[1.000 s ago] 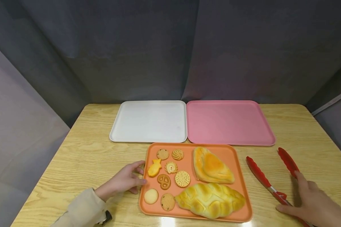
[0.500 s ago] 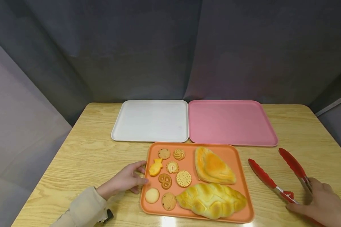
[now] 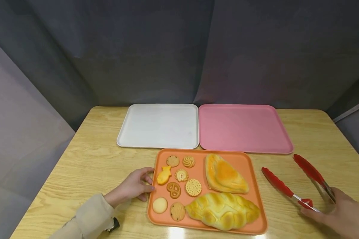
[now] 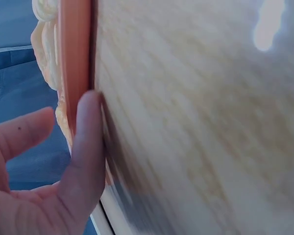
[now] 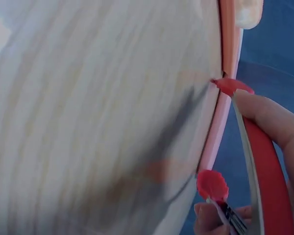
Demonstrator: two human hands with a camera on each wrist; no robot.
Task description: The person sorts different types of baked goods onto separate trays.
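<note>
tongs point(image 3: 278, 183), scalloped red & metal, in rt fingers point(image 5: 265, 113), nr rect. orange tray point(image 3: 199, 168)

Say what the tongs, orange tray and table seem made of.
Tongs: silver parts likely metal, given their shine; red parts evenly coloured, plastic or silicone.
Orange tray: probably plastic, smooth satin, rounded moulded rim.
Table: wood or wood-look laminate; grain shows, bright reflections suggest gloss.

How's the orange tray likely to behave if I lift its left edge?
The orange tray looks flat and straight-rimmed, so it's probably stiff. The two large breads sit toward its right, so that side may feel heavier. The small cookies appear loose, so they could slide.
</note>
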